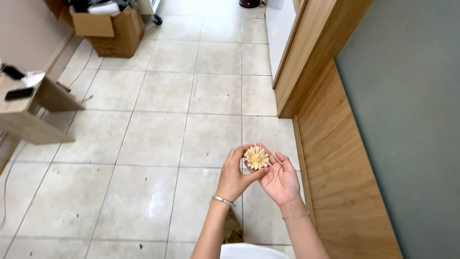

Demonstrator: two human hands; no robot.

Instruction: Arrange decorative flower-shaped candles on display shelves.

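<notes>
Both hands meet in the near middle of the scene, held out above a floor of pale, glossy square tiles (158, 139). Between them sits a small daisy-shaped flower with cream petals and an orange-yellow centre (257, 158), its face turned up toward the camera. What it is made of cannot be told.

The left hand (235, 175) comes in from the near side with its back toward the camera. Its grip is closed on the flower: the thumb presses up from the near side below the petals and the fingers curl round the left and far edge. A thin silver bangle (224, 200) circles the left wrist.

The right hand (279, 180) lies just to the right, palm up and open, fingers loosely spread. Its fingertips touch the right edge of the petals, cradling the flower rather than closing round it. A fine bracelet (295, 217) sits on the right wrist.

To the right runs a light brown wooden panel (330, 158), with a flat grey-green surface (412, 120) beyond it. At the far left stands an open brown cardboard box (115, 31) filled with things. At the left edge, a light wooden tabletop (19, 108) carries a dark flat phone-like thing (19, 93).
</notes>
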